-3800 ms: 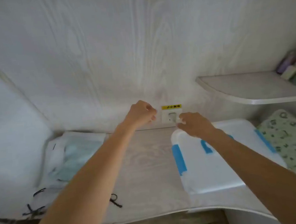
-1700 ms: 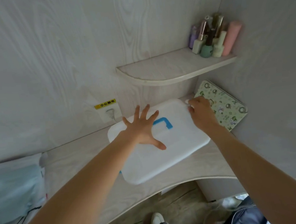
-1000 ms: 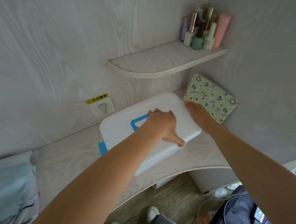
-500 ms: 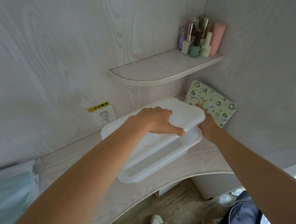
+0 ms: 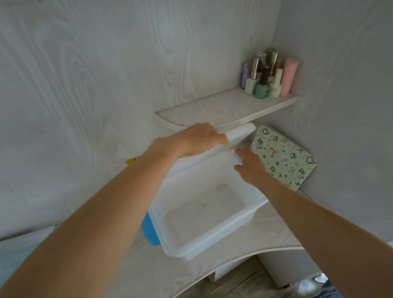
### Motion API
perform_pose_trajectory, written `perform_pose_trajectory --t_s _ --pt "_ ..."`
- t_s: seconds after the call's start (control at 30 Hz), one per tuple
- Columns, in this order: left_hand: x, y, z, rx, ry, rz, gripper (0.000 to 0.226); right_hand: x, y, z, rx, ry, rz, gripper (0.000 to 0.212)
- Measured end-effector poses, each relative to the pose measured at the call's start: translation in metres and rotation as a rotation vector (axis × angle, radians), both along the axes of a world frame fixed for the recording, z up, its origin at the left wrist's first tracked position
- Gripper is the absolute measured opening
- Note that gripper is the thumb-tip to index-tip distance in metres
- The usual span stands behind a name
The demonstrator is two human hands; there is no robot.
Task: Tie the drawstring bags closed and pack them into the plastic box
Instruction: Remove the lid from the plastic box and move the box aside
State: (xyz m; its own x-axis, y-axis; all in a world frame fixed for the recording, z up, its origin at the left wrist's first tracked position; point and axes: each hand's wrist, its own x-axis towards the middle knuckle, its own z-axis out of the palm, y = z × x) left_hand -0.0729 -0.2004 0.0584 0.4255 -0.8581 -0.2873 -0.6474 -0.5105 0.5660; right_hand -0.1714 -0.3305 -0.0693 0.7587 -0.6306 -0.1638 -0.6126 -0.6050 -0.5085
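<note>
The plastic box (image 5: 209, 210) sits open on the desk (image 5: 267, 233), translucent white, rectangular with rounded corners, right beneath your hands. Your left hand (image 5: 189, 141) curls round the white lid (image 5: 238, 132), tilted up over the far rim. Your right hand (image 5: 249, 165) grips the box's far right corner. A blue latch (image 5: 149, 229) hangs on its left side; a green patterned pad (image 5: 283, 156) leans just right of your right hand.
</note>
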Motion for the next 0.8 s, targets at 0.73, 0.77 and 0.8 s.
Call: perform_pose_trajectory --t_s 0.73,0.77,0.8 --pt "-0.013 0.017 -0.058 0.041 -0.619 -0.101 0.045 -0.007 0.000 -0.004 0.115 -0.054 0.040 0.051" --pt "-0.009 0.019 -0.055 0.027 -0.634 -0.083 0.044 -0.008 -0.002 -0.005 0.115 -0.065 0.033 0.052" --pt "-0.006 0.020 -0.052 0.027 -0.647 -0.066 0.043 -0.009 -0.004 -0.007 0.122 -0.079 0.014 0.054"
